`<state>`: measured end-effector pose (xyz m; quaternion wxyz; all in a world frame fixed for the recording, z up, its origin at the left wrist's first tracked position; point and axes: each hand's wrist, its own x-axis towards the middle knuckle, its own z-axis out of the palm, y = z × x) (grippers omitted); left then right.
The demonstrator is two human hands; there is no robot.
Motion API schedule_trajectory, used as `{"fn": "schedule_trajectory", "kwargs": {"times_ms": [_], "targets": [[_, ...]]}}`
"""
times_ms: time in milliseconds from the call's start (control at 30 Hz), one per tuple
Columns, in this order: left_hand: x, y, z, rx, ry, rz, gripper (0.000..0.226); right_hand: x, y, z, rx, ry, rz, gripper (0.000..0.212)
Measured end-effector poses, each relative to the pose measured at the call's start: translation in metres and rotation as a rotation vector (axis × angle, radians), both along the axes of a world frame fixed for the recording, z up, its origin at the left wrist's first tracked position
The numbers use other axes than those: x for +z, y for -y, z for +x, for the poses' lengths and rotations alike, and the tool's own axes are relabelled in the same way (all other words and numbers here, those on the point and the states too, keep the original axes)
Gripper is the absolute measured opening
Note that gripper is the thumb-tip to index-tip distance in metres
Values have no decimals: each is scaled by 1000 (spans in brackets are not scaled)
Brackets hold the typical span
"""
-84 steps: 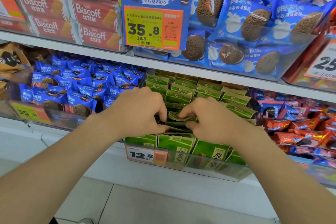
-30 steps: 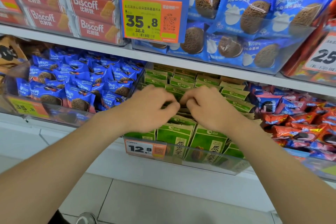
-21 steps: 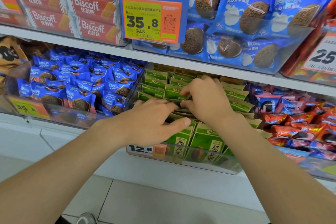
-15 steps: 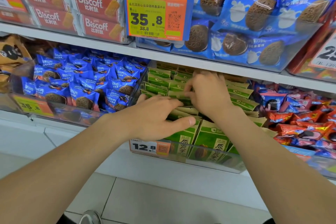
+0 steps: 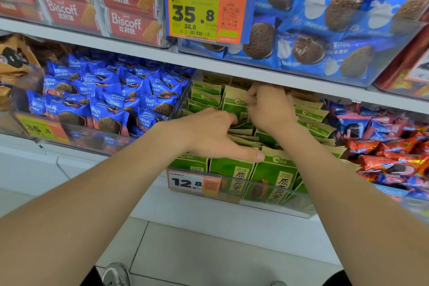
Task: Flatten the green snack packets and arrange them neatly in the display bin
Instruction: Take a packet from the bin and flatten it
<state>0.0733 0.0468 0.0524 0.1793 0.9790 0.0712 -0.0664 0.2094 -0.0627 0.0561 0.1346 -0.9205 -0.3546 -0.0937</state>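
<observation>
Green snack packets (image 5: 274,169) stand in rows in a clear display bin (image 5: 299,206) on the middle shelf. My left hand (image 5: 213,137) lies over the front and middle rows. Its thumb stretches along the tops of the front packets and its fingers press down among the packets behind. My right hand (image 5: 270,109) reaches deep under the upper shelf, fingers curled, and pinches the top of an upright green packet (image 5: 233,102) in the back rows. Its fingertips are partly hidden by the shelf edge.
A bin of blue cookie packets (image 5: 104,102) sits to the left, red and blue packets (image 5: 392,153) to the right. The upper shelf edge (image 5: 144,55) hangs low over the bin's back. A 12.8 price tag (image 5: 185,182) is on the bin front. A blue 35.8 sign (image 5: 199,11) hangs above.
Both hands moved from the middle of the bin toward its back. My right hand went up under the shelf to a rear packet; my left hand spread flat over the front rows.
</observation>
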Motion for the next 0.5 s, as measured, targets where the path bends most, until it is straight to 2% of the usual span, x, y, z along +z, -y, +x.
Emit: {"fn": "schedule_trajectory", "kwargs": {"times_ms": [100,267,333,433,500], "targets": [[-4,1,1,-14,3,24,112,0,6,-4,17,-14,46,14],[-3,7,-5,-7,-85,70,128,3,19,-12,133,-41,185,7],[-4,10,-8,-2,-46,69,113,5,33,-19,213,27,170,5],[-8,11,-18,11,160,47,82,9,53,-31,313,143,54,1],[-8,10,-27,11,258,-3,77,14,63,-34,357,247,116,3]]}}
